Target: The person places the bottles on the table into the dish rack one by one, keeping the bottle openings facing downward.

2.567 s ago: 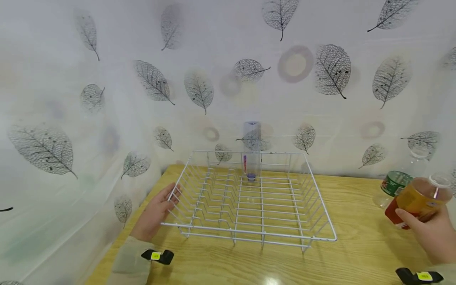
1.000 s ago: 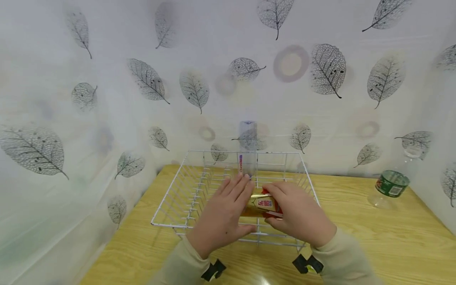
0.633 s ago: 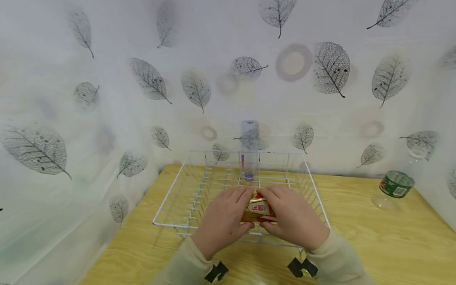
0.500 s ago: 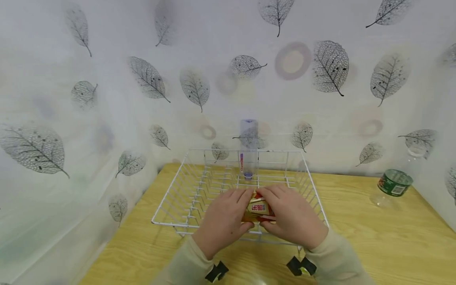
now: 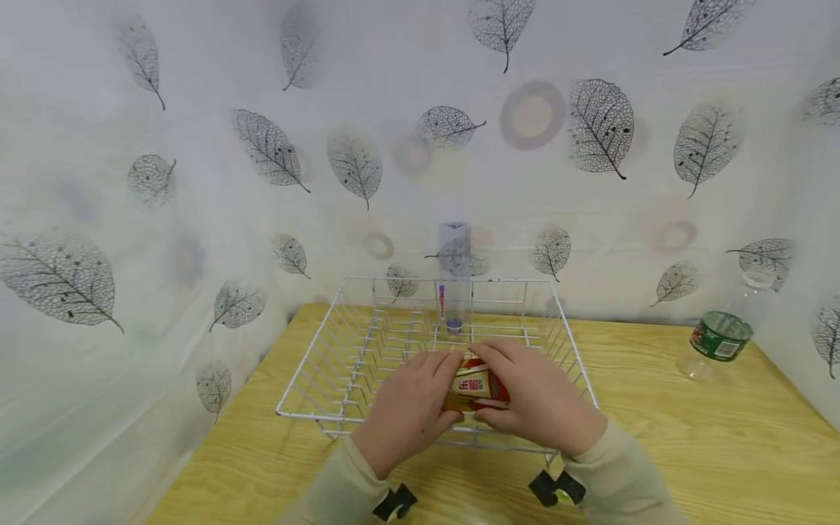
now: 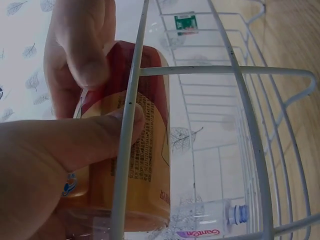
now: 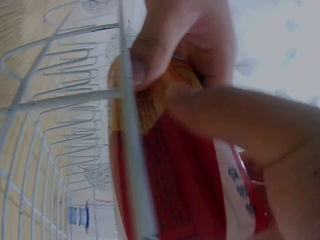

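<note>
Red-and-gold bottle [image 5: 475, 385] is gripped at the wire rack [image 5: 321, 416] by left hand [image 5: 410, 405] and right hand [image 5: 539, 401], presumably for two-sided steadiness.

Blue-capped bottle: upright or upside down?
Upside down: in the head view, the bottle has its blue cap at the lower end.

Small screened-off table area: pale leaf-print sheeting [image 5: 394, 95] hangs behind and along both sides of wood-grain table [image 5: 656, 415]. Wire dish rack [image 5: 321, 417] hints at kitchen; wider room indeterminable.
</note>
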